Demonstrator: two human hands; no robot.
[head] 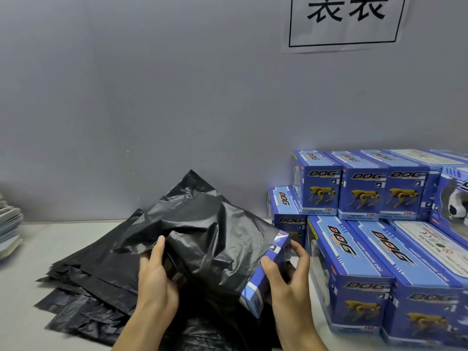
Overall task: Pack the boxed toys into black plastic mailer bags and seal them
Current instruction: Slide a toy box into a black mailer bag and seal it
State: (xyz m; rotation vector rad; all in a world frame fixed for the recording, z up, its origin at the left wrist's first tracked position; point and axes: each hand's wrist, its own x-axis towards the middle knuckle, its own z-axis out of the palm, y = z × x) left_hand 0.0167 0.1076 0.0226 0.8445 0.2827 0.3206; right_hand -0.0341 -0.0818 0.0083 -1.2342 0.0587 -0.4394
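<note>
Grey wall (152,97), pale tabletop (38,249), flat black mailer bags (96,287), stacked blue toy boxes (379,249)

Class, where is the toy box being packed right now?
In the head view, centre-right: the blue toy box sits half inside the black mailer bag, held by the right hand, beside the stacked boxes.

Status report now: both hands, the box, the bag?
Left hand grips bag. Right hand holds box, partly inside. Nothing blocking.

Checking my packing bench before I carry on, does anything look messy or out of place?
Mostly tidy. The pile of black mailer bags is fanned out unevenly, corners askew. One boxed toy, held by the right hand, is only partly inside the bag gripped by the left hand.
</note>
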